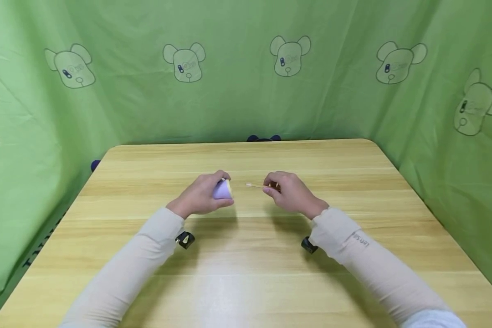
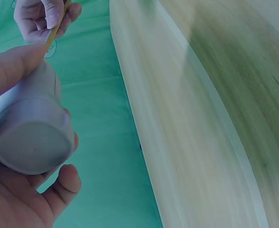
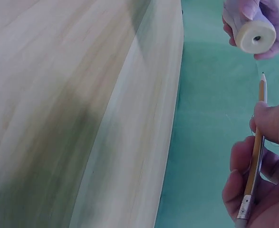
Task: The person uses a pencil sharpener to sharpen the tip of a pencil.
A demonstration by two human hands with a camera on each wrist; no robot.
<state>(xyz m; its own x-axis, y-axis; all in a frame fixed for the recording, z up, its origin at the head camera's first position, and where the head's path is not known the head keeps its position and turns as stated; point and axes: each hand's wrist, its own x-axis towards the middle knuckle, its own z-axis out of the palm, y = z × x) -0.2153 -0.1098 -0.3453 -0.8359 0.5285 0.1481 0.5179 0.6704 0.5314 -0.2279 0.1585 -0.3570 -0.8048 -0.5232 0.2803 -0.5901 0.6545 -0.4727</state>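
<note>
My left hand (image 1: 200, 195) grips a pale purple pencil sharpener (image 1: 221, 190) on its side, thumb and fingers around its body. Its cream end, with a small round hole, faces right, as the right wrist view shows of the sharpener (image 3: 256, 38). A yellow-orange pencil (image 3: 256, 159) is held between the thumb and fingers of my right hand (image 1: 294, 193). Its sharpened point is directed at the sharpener's hole, with a gap between them. The silver band at the pencil's other end lies near the palm. Both hands are above the table.
The wood-grain table (image 1: 238, 255) spreads beneath both arms. Green curtain (image 1: 238, 105) with bear-head prints hangs behind the far edge and along both sides. Each wrist carries a small black device (image 1: 185, 239).
</note>
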